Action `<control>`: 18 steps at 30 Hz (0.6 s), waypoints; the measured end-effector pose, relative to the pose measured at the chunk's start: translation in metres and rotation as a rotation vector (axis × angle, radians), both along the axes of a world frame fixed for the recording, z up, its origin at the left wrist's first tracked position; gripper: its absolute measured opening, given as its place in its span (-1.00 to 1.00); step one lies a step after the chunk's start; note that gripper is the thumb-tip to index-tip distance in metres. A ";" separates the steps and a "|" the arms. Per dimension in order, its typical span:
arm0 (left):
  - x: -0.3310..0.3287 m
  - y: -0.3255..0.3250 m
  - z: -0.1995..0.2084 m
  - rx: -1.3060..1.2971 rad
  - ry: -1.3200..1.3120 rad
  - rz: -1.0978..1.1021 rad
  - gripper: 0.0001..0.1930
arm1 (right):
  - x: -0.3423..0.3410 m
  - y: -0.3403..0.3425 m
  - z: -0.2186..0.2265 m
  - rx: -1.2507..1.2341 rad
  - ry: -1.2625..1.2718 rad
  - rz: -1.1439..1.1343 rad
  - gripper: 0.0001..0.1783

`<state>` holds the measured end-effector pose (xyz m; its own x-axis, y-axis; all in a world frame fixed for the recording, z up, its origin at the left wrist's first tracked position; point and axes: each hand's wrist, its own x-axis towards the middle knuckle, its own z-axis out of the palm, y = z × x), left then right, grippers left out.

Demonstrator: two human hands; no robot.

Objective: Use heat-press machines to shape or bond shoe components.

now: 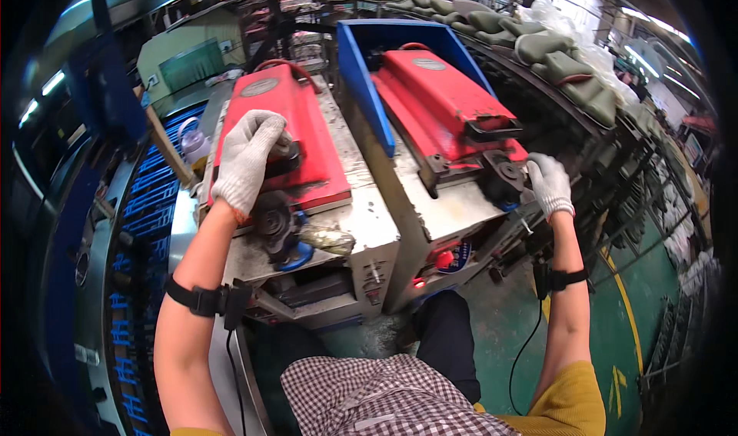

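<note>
Two red machine covers stand side by side on worn pale worktops. My left hand [250, 159], in a white knit glove, is curled closed over the front of the left red cover [307, 140]; what lies in its fingers is hidden. Below it sits a dark round clamp-like part [271, 214], with a crumpled olive piece [327, 239] beside it. My right hand [549, 184], gloved too, has its fingers bent together at the right side of the right red cover [442, 90]. It is next to another dark round part [503, 172]; anything it grips cannot be made out.
A blue metal guard [357, 71] rises around the right cover. Olive-green boot-like items [546, 48] lie along a rack at the right. To the left runs a conveyor with blue bars [154, 182]. A red button [444, 259] sits on the right machine's front.
</note>
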<state>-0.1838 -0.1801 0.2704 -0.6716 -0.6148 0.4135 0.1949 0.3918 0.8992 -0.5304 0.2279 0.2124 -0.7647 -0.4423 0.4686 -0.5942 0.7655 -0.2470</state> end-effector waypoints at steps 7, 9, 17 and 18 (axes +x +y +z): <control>-0.060 0.099 0.012 -0.556 -0.330 -0.137 -0.66 | 0.055 0.020 -0.024 -0.016 0.071 -0.144 -0.61; -0.083 0.108 0.008 -0.741 -0.409 -0.215 -0.56 | 0.102 0.011 -0.012 0.020 -0.038 -0.093 -0.53; -0.164 0.136 0.002 -1.123 -0.463 -0.356 -0.44 | 0.126 0.003 0.010 -0.222 0.052 0.173 -0.72; -0.172 0.136 0.002 -1.177 -0.354 -0.273 -0.42 | 0.117 -0.006 0.021 -0.229 0.065 0.272 -0.72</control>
<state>-0.3561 -0.0439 0.2725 -0.9045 0.1791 0.3870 0.2154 0.9751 0.0521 -0.4133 0.2219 0.2330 -0.5988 -0.5030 0.6232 -0.7885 0.5065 -0.3489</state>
